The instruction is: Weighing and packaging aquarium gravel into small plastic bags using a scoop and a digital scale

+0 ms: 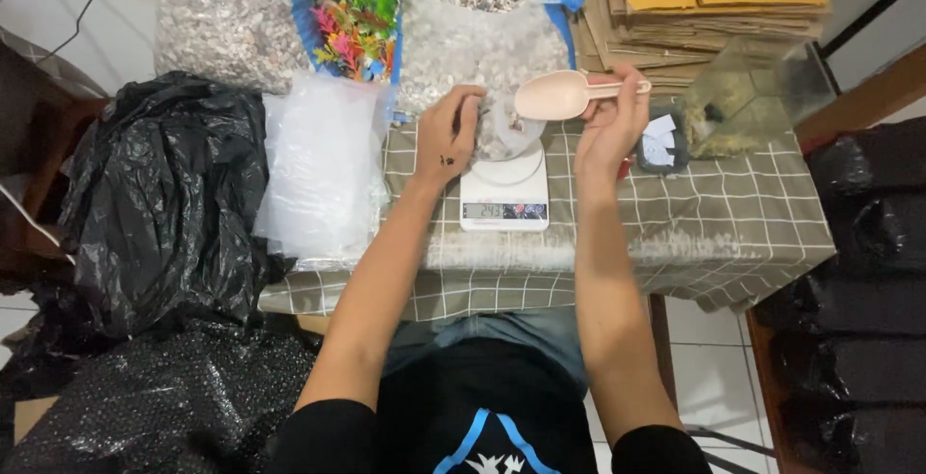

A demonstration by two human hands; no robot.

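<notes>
Pink plastic scoop (562, 94), pinched in the right hand (612, 125), hovers over the small clear bag (502, 132) the left hand (450, 136) clutches on the white digital scale (504, 188), mid-weighing.

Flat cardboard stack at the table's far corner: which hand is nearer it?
Right. The right hand, holding the spoon, is just beside the cardboard stack; the left hand grips the small bag on the scale, farther away.
</notes>
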